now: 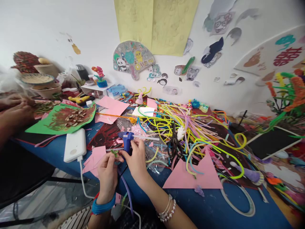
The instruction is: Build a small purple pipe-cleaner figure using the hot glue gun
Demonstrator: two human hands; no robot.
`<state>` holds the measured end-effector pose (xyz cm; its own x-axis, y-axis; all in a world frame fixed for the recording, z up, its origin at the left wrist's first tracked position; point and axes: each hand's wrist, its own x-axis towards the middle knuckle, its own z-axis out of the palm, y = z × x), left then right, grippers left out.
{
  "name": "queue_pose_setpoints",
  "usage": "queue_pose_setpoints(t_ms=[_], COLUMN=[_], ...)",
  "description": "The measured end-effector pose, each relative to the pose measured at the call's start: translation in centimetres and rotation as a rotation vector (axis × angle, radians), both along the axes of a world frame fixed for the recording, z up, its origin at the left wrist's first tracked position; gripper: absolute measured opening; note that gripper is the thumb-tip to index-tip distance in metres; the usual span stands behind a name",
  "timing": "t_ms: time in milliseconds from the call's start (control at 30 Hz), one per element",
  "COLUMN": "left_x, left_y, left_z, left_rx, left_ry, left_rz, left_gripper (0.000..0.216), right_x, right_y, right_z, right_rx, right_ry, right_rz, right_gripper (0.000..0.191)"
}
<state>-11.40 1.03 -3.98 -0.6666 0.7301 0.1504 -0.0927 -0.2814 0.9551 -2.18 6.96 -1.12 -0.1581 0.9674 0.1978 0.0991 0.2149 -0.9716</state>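
Note:
My left hand point(108, 170), with a blue band at the wrist, pinches a small green piece point(114, 153) between thumb and fingertips; its kind is unclear. My right hand point(137, 160) is closed about the handle of a blue hot glue gun point(127, 142), with its thumb tip close to the green piece. The gun's nozzle points left, and a clear glue stick point(149, 137) sticks out of its back. Some of the right fingers are hidden behind the hand. Pink paper pieces point(97, 157) lie left of my hands.
Pipe cleaners point(166, 122) and black scissors point(175, 146) crowd the table's middle. Nearer are a pink paper sheet point(193, 176) and a tape ring point(247, 206). A white power bank point(75, 145) with a cable sits left, by green paper point(52, 125). Another person's hands point(16, 108) work beyond.

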Motion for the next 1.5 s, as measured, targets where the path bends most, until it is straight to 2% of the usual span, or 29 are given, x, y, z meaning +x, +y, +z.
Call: queue_pose_setpoints(t_ms=[67, 133, 200, 267, 300, 367, 433, 533, 567, 633, 667, 733, 833, 867, 933, 967, 1033, 1133, 1233, 1367, 1500], left_x=[0.3, 0.4, 0.3, 0.2, 0.2, 0.1, -0.1, -0.6, -0.8, -1.1, -1.2, -1.1, 0.0, 0.5, 1.9, 2.8, 4.7, 7.9, 10.8, 13.4, 14.6], left_y=[0.2, 0.2, 0.2, 0.3, 0.4, 0.4, 0.2, -0.1, -0.2, -0.2, -0.1, 0.2, 0.4, 0.3, 0.0, -0.2, -0.3, 0.7, 2.4, 4.1, 4.5], left_z=[-0.2, -0.3, -0.3, -0.3, -0.3, -0.3, -0.3, -0.3, -0.2, -0.2, -0.2, -0.2, 0.1, 0.3, 1.0, 1.6, 2.8, 4.3, 4.7, 4.3, 4.3], left_rx=[0.023, 0.020, 0.009, 0.009, 0.012, 0.017, 0.011, -0.009, -0.022, -0.051, -0.063, -0.065, -0.021, -0.006, -0.005, -0.034, -0.085, -0.136, -0.222, -0.309, -0.332], left_ry=[-0.020, -0.030, -0.031, -0.028, -0.027, -0.024, -0.012, 0.019, 0.032, 0.054, 0.061, 0.065, 0.055, 0.063, 0.116, 0.183, 0.295, 0.416, 0.397, 0.403, 0.444], left_rz=[0.046, 0.066, 0.067, 0.065, 0.064, 0.064, 0.055, 0.028, 0.017, 0.005, 0.005, 0.035, 0.142, 0.186, 0.220, 0.189, -0.031, -0.423, -0.705, -0.913, -0.967], left_gripper=[0.026, 0.023, 0.021, 0.020, 0.019, 0.018, 0.018, 0.020, 0.020, 0.023, 0.024, 0.026, 0.024, 0.022, 0.019, 0.018, 0.014, 0.013, 0.018, 0.020, 0.022], right_x=[1.0, 2.1, 2.8, 3.0, 3.1, 3.6, 5.2, 9.1, 10.5, 13.0, 13.9, 15.5, 18.6, 19.9, 22.6, 23.7, 25.0, 25.4, 25.5, 26.6, 26.7], right_y=[-1.1, -3.2, -5.9, -8.4, -9.3, -10.0, -9.7, -8.5, -8.2, -7.8, -7.7, -8.0, -8.8, -9.0, -9.0, -8.8, -8.2, -7.5, -7.3, -7.3, -6.3], right_z=[0.5, 0.6, 0.1, -1.0, -1.5, -2.3, -2.0, 0.3, 1.4, 3.6, 4.5, 5.5, 4.4, 3.6, 1.6, 0.7, -1.0, -2.5, -3.1, -3.3, -3.2], right_rx=[0.096, 0.215, 0.274, 0.222, 0.214, 0.215, 0.235, 0.322, 0.368, 0.410, 0.405, 0.419, 0.476, 0.486, 0.488, 0.480, 0.439, 0.352, 0.289, 0.166, -0.038], right_ry=[-0.177, -0.443, -0.726, -0.998, -1.089, -1.180, -1.187, -1.082, -1.027, -0.927, -0.927, -0.973, -1.017, -1.018, -1.016, -1.014, -0.957, -0.834, -0.715, -0.480, -0.005], right_rz=[-0.068, -0.049, 0.115, 0.236, 0.300, 0.401, 0.502, 0.631, 0.621, 0.448, 0.346, 0.272, 0.206, 0.125, -0.165, -0.249, -0.319, -0.288, -0.242, -0.231, -0.268], right_gripper=[0.022, 0.010, 0.014, 0.036, 0.039, 0.041, 0.038, 0.017, 0.011, 0.012, 0.014, 0.012, 0.027, 0.029, 0.035, 0.037, 0.036, 0.035, 0.027, 0.019, 0.023])
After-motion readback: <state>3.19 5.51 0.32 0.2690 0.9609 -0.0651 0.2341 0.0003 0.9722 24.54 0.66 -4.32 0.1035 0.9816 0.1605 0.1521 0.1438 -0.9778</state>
